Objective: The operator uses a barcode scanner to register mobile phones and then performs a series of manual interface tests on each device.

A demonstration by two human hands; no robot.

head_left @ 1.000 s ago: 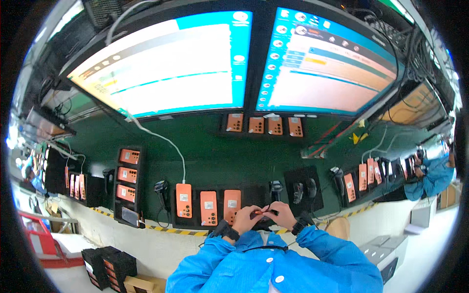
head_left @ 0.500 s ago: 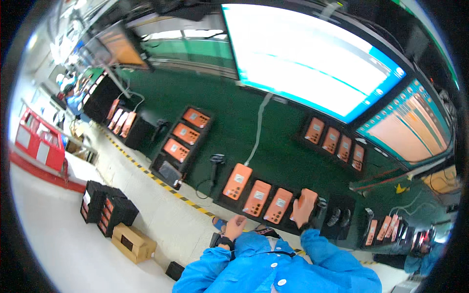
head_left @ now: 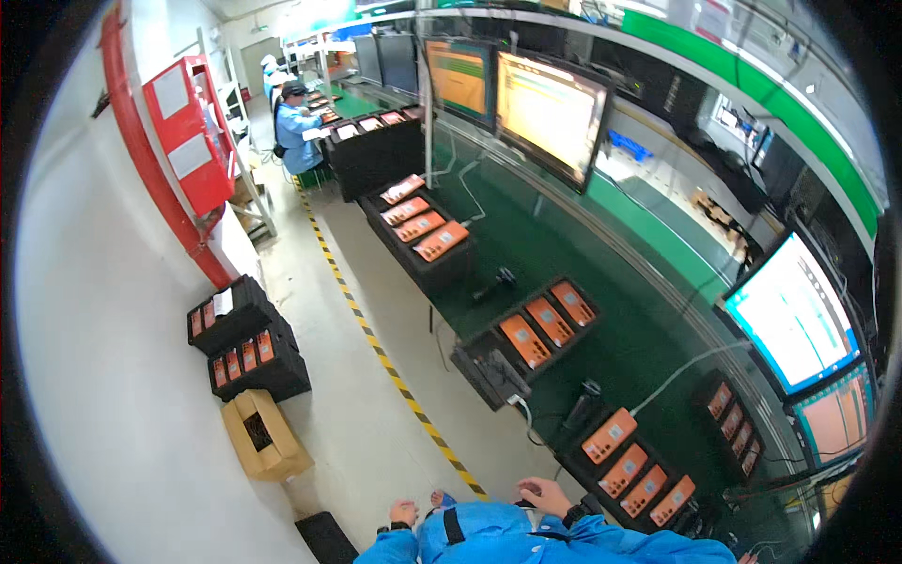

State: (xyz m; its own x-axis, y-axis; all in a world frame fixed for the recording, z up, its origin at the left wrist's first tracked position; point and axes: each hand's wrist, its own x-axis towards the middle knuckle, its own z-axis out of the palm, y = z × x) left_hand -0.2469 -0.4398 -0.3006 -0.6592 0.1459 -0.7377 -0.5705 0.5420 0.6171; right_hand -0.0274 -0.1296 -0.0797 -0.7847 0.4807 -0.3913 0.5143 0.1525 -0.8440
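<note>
My left hand [head_left: 404,512] hangs low in front of my body, fingers loosely curled and nothing visible in them. My right hand [head_left: 545,495] hovers near the bench edge, left of the black tray; its fingers are a little apart and hold nothing. Orange smartphones lie back-up in that tray: one at the far end [head_left: 609,435] has a white cable plugged in, and the nearest one [head_left: 673,500] is at the right. A black handheld scanner [head_left: 583,404] stands just beyond the tray.
Another black tray [head_left: 489,367] holds orange phones farther along the green bench [head_left: 526,235]. Monitors [head_left: 794,315] line its back. On the floor at left are stacked black trays [head_left: 268,362] and a cardboard box [head_left: 268,437]. A co-worker in blue [head_left: 296,132] is far off.
The view has swung left along the bench and aisle. My right hand has left the rightmost phone and drawn back toward my body. My left hand stays low before me.
</note>
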